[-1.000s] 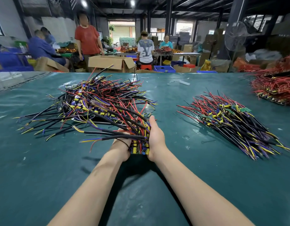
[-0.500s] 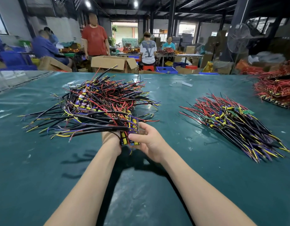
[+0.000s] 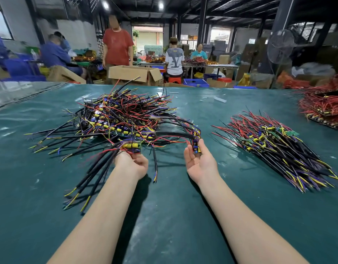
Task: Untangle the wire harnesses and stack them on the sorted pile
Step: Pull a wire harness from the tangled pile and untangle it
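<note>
A tangled heap of wire harnesses (image 3: 118, 119) in black, red, yellow and purple lies on the green table at centre left. My left hand (image 3: 133, 162) grips one bunch of harnesses (image 3: 131, 146) by its small circuit boards, its black wires hanging down to the left. My right hand (image 3: 199, 161), palm up, holds a second bunch (image 3: 195, 141) by the boards between thumb and fingers, its wires arching back to the heap. The sorted pile (image 3: 274, 143) lies in line at the right, apart from both hands.
The green table (image 3: 173, 216) stretches towards me. A red-wired stack of boards (image 3: 324, 109) sits at the far right edge. Beyond the table stand open cardboard boxes (image 3: 133, 74), blue crates, a fan (image 3: 280, 46) and several people at other benches.
The single bunch held together in both hands has been split. My left hand has moved left with one part and my right hand right with the other, wires stretching between them and the heap.
</note>
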Demonstrator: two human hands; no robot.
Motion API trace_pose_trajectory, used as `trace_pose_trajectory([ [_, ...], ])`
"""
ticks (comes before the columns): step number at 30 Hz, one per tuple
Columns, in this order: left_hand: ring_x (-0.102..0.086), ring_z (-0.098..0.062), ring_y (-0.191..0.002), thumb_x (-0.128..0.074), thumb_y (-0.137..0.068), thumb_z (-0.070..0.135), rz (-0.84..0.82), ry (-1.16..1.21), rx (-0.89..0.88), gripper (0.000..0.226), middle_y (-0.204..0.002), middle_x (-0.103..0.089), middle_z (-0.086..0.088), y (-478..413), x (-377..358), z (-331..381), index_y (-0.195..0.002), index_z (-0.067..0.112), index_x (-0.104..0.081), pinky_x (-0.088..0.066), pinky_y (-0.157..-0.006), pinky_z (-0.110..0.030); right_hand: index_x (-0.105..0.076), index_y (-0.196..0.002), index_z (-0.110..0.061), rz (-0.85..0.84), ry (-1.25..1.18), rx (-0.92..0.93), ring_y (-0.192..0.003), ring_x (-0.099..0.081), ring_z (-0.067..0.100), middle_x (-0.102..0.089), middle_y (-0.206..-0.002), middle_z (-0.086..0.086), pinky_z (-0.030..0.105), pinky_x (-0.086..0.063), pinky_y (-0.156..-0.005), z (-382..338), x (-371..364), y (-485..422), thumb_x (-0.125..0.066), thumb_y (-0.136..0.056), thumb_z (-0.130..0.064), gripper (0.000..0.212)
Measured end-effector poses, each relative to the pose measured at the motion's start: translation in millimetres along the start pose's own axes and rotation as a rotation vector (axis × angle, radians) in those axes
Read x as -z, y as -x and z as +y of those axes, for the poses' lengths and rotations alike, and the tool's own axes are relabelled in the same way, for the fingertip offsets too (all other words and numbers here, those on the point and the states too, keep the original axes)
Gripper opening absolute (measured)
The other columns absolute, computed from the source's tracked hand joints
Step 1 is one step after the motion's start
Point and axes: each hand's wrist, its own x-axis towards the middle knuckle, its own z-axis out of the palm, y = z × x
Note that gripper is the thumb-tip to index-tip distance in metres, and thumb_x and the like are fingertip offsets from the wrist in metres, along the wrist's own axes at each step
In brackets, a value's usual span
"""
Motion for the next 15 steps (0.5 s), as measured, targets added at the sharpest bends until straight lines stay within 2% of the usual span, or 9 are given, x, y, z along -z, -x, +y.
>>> trace_pose_trajectory([
  [2,-0.044,-0.011,-0.024,-0.029,-0.1,0.026,0.003,0.232,0.011,0.04,-0.046,-0.044,-0.003,3,-2,0,-0.065,0.009,-0.039,-0.034,-0.026,-0.015,-0.054,-0.079,-0.005,-0.03,0.005,0.003,-0.039,-0.06,0.011,-0.057,-0.072,0.012,0.02,-0.05,-0.039,0,-2,0,-0.053,-0.093,-0.012,0.015],
  [5,-0.059,-0.022,-0.061,-0.024,-0.102,0.02,-0.086,0.456,-0.05,0.035,-0.072,-0.05,-0.012,7,-2,-2,-0.076,0.006,-0.043,-0.054,-0.045,-0.023,-0.053,-0.079,-0.003,-0.116,-0.007,-0.001,-0.046,-0.064,0.015,-0.06,-0.069,0.013,0.023,-0.054,-0.045,2,-2,1,-0.049,-0.093,-0.005,0.015],
  [7,-0.06,-0.026,-0.08,-0.021,-0.098,0.007,-0.143,0.467,-0.118,0.03,-0.08,-0.054,-0.015,10,-3,-3,-0.077,0.005,-0.043,-0.055,-0.068,-0.029,-0.053,-0.078,-0.002,-0.163,-0.056,0.005,-0.051,-0.067,0.017,-0.065,-0.059,0.012,0.024,-0.055,-0.048,-1,-2,3,-0.047,-0.093,-0.002,0.016],
  [8,-0.06,-0.027,-0.083,-0.022,-0.097,0.004,-0.151,0.436,-0.154,0.03,-0.083,-0.056,-0.016,10,-5,-3,-0.076,0.005,-0.043,-0.054,-0.078,-0.03,-0.053,-0.077,-0.002,-0.17,-0.087,0.009,-0.052,-0.068,0.017,-0.066,-0.058,0.011,0.024,-0.056,-0.048,-4,-2,4,-0.047,-0.093,-0.002,0.018],
  [9,-0.061,-0.027,-0.08,-0.023,-0.096,0.003,-0.155,0.385,-0.185,0.028,-0.084,-0.057,-0.015,9,-8,-2,-0.076,0.005,-0.043,-0.055,-0.081,-0.03,-0.054,-0.075,-0.002,-0.162,-0.121,0.016,-0.052,-0.068,0.016,-0.067,-0.057,0.01,0.024,-0.056,-0.049,-7,-1,3,-0.048,-0.093,-0.004,0.019],
  [10,-0.062,-0.027,-0.074,-0.027,-0.096,0.004,-0.154,0.314,-0.202,0.026,-0.083,-0.059,-0.014,8,-9,-2,-0.075,0.005,-0.043,-0.057,-0.075,-0.027,-0.055,-0.075,-0.003,-0.143,-0.153,0.027,-0.051,-0.067,0.015,-0.067,-0.056,0.009,0.023,-0.055,-0.048,-11,0,2,-0.049,-0.093,-0.007,0.019],
  [11,-0.063,-0.023,-0.067,-0.032,-0.095,0.008,-0.142,0.239,-0.195,0.023,-0.081,-0.059,-0.013,7,-8,-1,-0.075,0.006,-0.043,-0.058,-0.062,-0.024,-0.056,-0.075,-0.005,-0.114,-0.172,0.044,-0.049,-0.066,0.013,-0.067,-0.055,0.007,0.02,-0.054,-0.047,-16,2,0,-0.051,-0.093,-0.012,0.02],
  [13,-0.059,-0.014,-0.05,-0.045,-0.093,0.018,-0.089,0.114,-0.141,0.024,-0.074,-0.056,-0.006,4,-4,-2,-0.072,0.008,-0.043,-0.05,-0.04,-0.018,-0.056,-0.074,-0.009,-0.039,-0.158,0.084,-0.042,-0.061,0.007,-0.066,-0.053,0.002,0.014,-0.048,-0.041,-24,8,-5,-0.054,-0.092,-0.025,0.024],
  [15,-0.055,-0.01,-0.045,-0.051,-0.093,0.024,-0.038,0.106,-0.084,0.029,-0.069,-0.048,-0.003,1,-1,-4,-0.07,0.009,-0.04,-0.052,-0.044,-0.018,-0.054,-0.071,-0.013,-0.007,-0.11,0.121,-0.033,-0.051,0.004,-0.061,-0.046,-0.004,0.01,-0.037,-0.035,-29,14,-10,-0.052,-0.092,-0.036,0.031],
])
